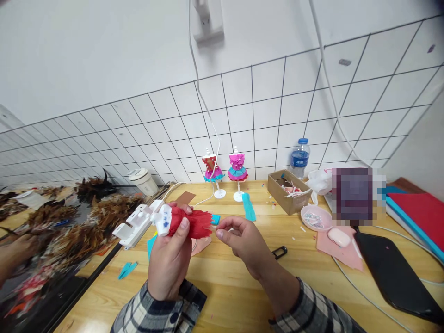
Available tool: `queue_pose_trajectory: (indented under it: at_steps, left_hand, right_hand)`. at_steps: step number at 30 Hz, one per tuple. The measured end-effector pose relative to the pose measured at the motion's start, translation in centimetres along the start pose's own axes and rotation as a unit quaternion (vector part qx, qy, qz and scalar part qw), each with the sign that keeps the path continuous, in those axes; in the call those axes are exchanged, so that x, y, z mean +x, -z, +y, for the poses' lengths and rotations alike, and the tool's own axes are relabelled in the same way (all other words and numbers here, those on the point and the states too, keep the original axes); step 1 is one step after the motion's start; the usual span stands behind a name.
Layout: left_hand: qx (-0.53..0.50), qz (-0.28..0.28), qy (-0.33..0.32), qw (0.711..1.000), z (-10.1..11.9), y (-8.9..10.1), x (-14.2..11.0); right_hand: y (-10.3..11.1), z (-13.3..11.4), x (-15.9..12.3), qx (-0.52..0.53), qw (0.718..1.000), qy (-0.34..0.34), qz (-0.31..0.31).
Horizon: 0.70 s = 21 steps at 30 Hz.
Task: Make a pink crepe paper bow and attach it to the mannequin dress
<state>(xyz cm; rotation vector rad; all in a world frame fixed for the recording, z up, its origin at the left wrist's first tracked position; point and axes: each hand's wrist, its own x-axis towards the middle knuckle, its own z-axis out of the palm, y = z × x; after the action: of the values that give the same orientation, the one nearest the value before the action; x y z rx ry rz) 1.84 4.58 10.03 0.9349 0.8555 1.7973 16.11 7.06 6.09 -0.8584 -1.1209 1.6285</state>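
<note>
My left hand (168, 263) is wrapped around a small white mannequin (162, 219), tilted sideways with its top toward the left. Blue marks dot its white upper part. Red crepe paper (199, 224) covers the rest and flares out to the right in a frayed edge, with my left thumb pressing on it. Just right of that edge, thumb and index finger of my right hand (246, 245) are pinched together; anything between them is too small to make out. Two dressed miniature mannequins stand behind, one in a red, pink and blue dress (212, 169), the other in pink and blue (237, 167).
A cardboard box (289, 192), water bottle (300, 157), pink dish (316, 218) and black phone-like slab (395, 270) lie to the right. A power strip (137, 226), blue paper scraps (127, 270) and feathers (114, 215) are left, beside another person's hand (19, 252).
</note>
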Motion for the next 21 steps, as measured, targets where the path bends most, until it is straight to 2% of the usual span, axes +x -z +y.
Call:
queue_pose_trajectory:
  at_steps: [4, 7, 8, 11, 13, 15, 17, 19, 21]
  left_hand:
    - [-0.009, 0.03, 0.076, 0.997, 2.0, 1.1, 1.4]
    - [-0.029, 0.026, 0.125, 0.991, 3.9, 2.7, 2.3]
    - [-0.036, 0.029, 0.129, 0.991, 4.4, 3.2, 2.4]
    - [-0.045, 0.056, 0.118, 0.99, 5.1, 4.7, 2.5]
    - [-0.049, 0.055, 0.103, 0.992, 5.0, 5.1, 2.7]
    - [-0.04, 0.02, 0.079, 0.996, 4.8, 4.6, 3.3]
    - [-0.004, -0.049, 0.059, 0.997, 4.7, 3.1, 4.5]
    - [0.058, -0.129, 0.06, 0.988, 4.7, 0.9, 6.2]
    - [0.127, -0.215, 0.062, 0.966, 4.6, -1.4, 8.4]
  right_hand:
    - [1.6, 0.2, -0.1, -0.073, 0.996, 0.049, 0.023]
    - [4.4, 1.5, -0.6, -0.201, 0.976, 0.081, 0.016]
    - [5.7, 2.2, -0.9, -0.257, 0.963, 0.081, 0.027]
    - [9.7, 4.8, -2.1, -0.426, 0.895, 0.11, 0.078]
    - [11.9, 6.2, -3.1, -0.509, 0.849, 0.124, 0.066]
    - [13.2, 7.0, -4.2, -0.568, 0.813, 0.126, 0.0]
    - [13.5, 7.3, -5.0, -0.607, 0.783, 0.122, -0.056]
    - [13.1, 7.1, -5.2, -0.634, 0.761, 0.117, -0.072]
    - [12.6, 6.9, -5.2, -0.652, 0.747, 0.113, -0.063]
